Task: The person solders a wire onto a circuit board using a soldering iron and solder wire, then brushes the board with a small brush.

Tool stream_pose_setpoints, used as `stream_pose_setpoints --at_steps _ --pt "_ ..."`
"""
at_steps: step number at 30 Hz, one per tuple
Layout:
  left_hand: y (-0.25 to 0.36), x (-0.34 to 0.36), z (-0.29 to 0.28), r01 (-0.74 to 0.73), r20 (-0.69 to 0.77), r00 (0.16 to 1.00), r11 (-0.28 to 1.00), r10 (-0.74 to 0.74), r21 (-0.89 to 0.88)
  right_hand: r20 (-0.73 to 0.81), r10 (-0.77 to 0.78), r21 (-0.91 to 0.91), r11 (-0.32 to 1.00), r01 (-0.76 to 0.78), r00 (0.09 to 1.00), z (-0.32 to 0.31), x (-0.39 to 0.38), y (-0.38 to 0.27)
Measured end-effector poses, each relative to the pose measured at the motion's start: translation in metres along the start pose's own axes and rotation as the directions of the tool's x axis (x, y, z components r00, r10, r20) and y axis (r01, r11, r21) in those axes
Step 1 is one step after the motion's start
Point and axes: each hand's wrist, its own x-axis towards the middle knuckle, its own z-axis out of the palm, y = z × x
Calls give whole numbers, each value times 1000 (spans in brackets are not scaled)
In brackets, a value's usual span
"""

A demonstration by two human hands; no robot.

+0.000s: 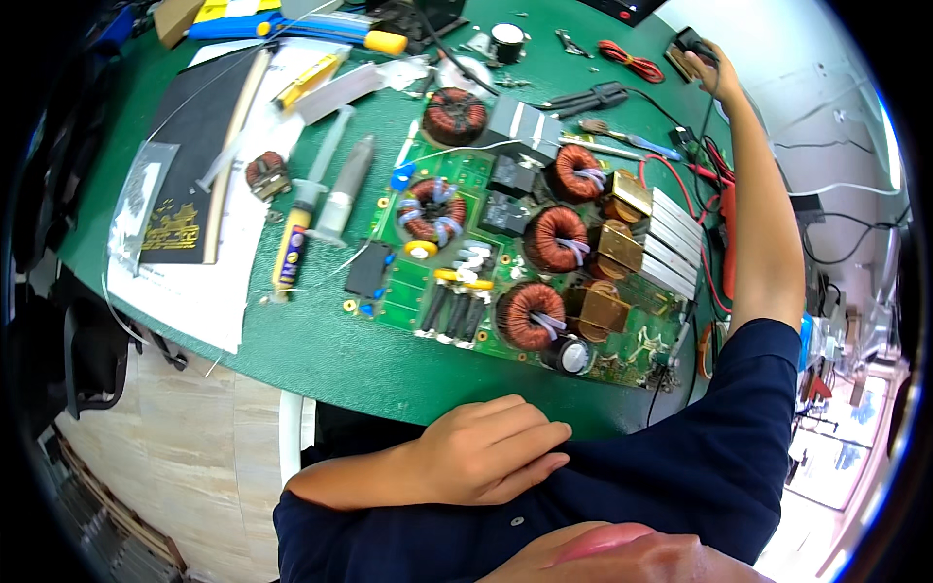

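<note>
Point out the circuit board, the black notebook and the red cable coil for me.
circuit board [406, 293]: head view, bare green area of its left part.
black notebook [202, 131]: head view, middle of the cover.
red cable coil [634, 64]: head view, middle of the bundle.

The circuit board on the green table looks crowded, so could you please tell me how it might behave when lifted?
The circuit board is probably rather heavy, given its many copper coils. It may tip toward its right side, where silver fins and gold-coloured parts cluster. Its upright parts look apt to bend if grabbed.
</note>
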Motion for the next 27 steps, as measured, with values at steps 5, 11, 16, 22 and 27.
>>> stream_pose_setpoints --at_steps 5,11,16,22,27 --pt "0 2 -1 -11 14 1000 1000 11 -4 -292 -174 105 972 212 940 -23 13 25" --pt "0 1 1 -25 19 1000 999 25 28 -398 -163 156 958 242 903 -79 -78 -64" --pt "3 2 4 -46 28 999 997 44 69 -314 63 675 717 176 947 -137 -174 -125" --pt "2 1 9 -91 -11 996 987 93 131 -111 -55 902 414 124 992 -155 -270 -132" --pt "8 0 16 -8 -55 998 986 17 167 -263 -85 862 428 273 961 -173 -310 -111"
